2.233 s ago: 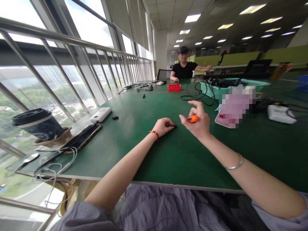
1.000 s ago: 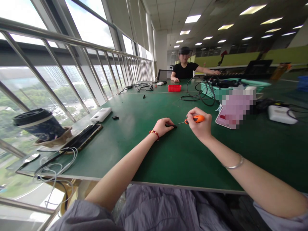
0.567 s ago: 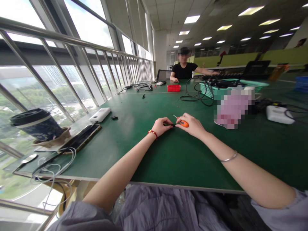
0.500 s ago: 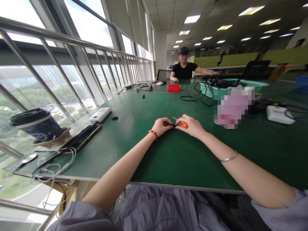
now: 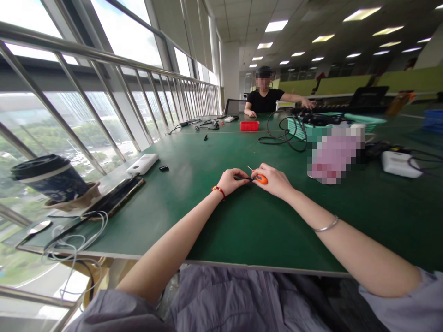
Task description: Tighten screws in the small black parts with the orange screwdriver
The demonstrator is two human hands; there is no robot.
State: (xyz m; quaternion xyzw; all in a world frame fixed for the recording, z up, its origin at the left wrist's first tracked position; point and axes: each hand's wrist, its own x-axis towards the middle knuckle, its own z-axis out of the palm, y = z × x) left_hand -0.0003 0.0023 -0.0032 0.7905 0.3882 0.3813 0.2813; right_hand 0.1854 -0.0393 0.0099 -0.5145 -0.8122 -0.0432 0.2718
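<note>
Nearest to me lies grey clothing, below the edge of the green surface. I see a red beaded bracelet on the left wrist and a silver bangle around the right forearm. Off to the left are a dark phone and a lidded cup. Ahead, my left hand has its fingers closed on a small black part, between both hands (resting or lifted, I can't tell). The fingers of the right hand grip an orange screwdriver, its shaft pointing away, and seem to touch the part's other end. Farther on I have a white block with a black piece just beside it, a blurred pink item at right, a green basket, a red tray and, farthest, a seated person in black, one arm outstretched
</note>
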